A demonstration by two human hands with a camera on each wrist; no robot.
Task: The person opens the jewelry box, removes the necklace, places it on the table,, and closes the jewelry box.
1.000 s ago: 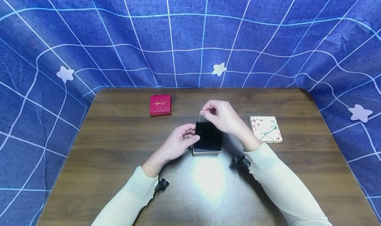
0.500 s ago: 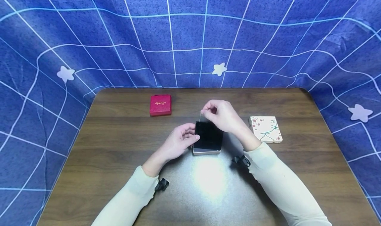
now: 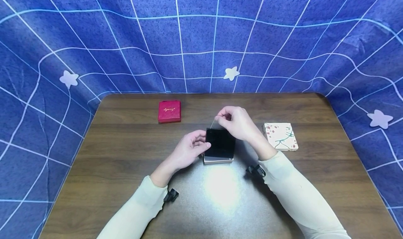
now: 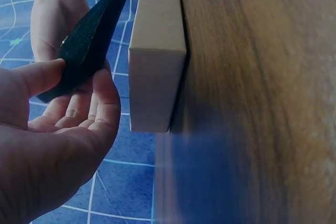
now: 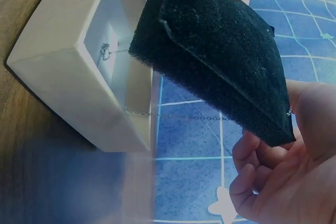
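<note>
My left hand (image 3: 189,149) pinches the side of a black, velvety box insert (image 3: 221,144) between thumb and fingers. The insert is lifted and tilted over an uncovered white box (image 5: 58,77) on the table. With thumb and fingertips my right hand (image 3: 236,123) pinches a thin silver chain (image 3: 212,123) just beyond the insert's far edge. In the right wrist view, strands of chain (image 5: 181,117) run from the box's inside toward the insert and the right hand, and a small clump of chain (image 5: 105,52) shows inside the box.
A red box (image 3: 170,111) with gold lettering lies at the back, left of the hands. To the right, a white floral-patterned box (image 3: 280,137) rests close to the right forearm. The wooden table (image 3: 126,155) meets a blue patterned cloth (image 3: 198,39) behind.
My right hand has shifted slightly right with the chain, whose visible strand now slants instead of standing straight. The left hand and insert have hardly moved.
</note>
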